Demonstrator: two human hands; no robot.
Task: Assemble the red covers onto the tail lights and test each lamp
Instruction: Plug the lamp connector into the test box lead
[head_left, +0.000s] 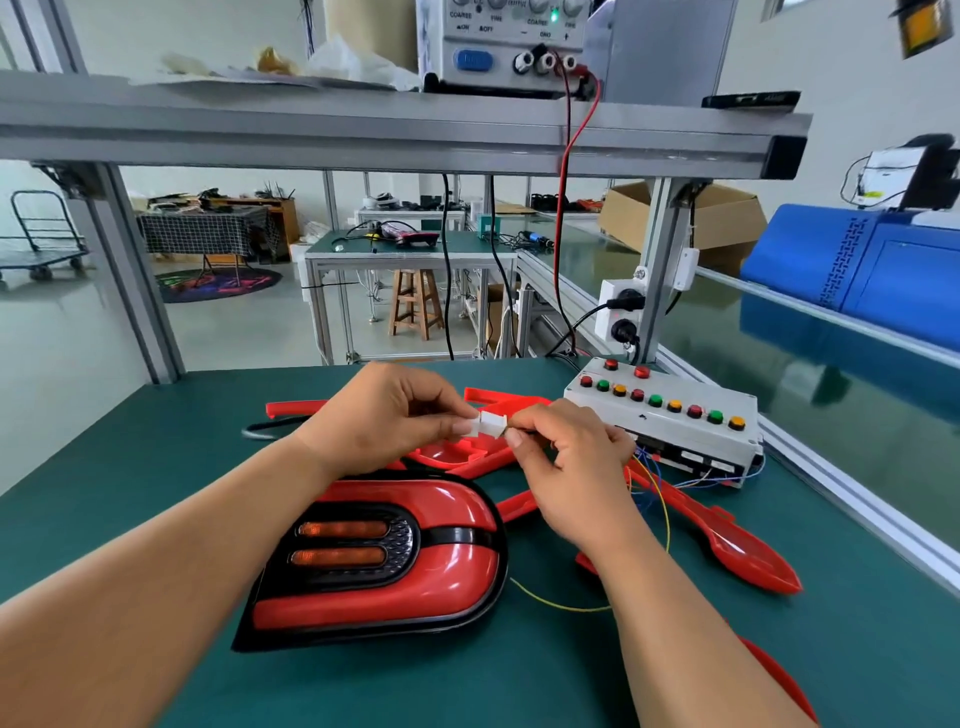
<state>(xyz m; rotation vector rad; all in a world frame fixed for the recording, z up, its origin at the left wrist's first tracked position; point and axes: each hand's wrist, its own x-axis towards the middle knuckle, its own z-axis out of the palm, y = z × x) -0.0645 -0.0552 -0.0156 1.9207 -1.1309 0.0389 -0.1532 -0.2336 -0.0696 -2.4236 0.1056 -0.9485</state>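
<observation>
While the tail light (379, 561) lay nearest me on the green mat (130, 467), my left hand (384, 410) and right hand (566, 452), above its far edge, pinched a white connector (488, 423) from either end; loose red covers (748, 558) lay around them, the button box (670, 421) farther right

both hands raised, left hand (395, 410) and right hand (566, 447) pinching, fingertips meeting.

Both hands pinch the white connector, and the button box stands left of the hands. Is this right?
No. The head view shows the button box right of the hands, not left. The left hand and right hand do pinch the white connector.
</observation>
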